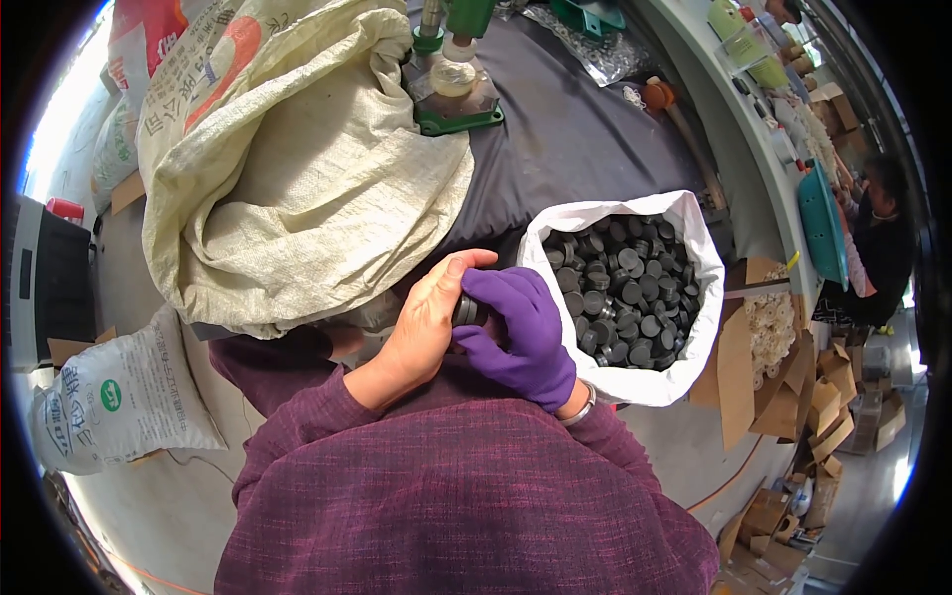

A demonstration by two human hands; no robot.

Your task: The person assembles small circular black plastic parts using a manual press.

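Close in front of my body, my bare left hand [421, 322] and my right hand [523, 327] in a purple glove meet around dark round cap-like pieces [467, 311]. Both hands are closed on them, fingers curved from either side. Only a ridged edge of the pieces shows between the palms, so how many there are I cannot tell. Just right of my gloved hand stands a white woven sack [702, 327] with its rim rolled down, filled with similar black round pieces [635, 293].
A large cream woven sack [337, 223] lies open at the left. Behind it, a green-based metal press [458, 117] stands on the dark-covered table [565, 149]. Cardboard boxes [736, 377] crowd the right. A full white sack [139, 387] rests at far left. Another person [873, 238] sits far right.
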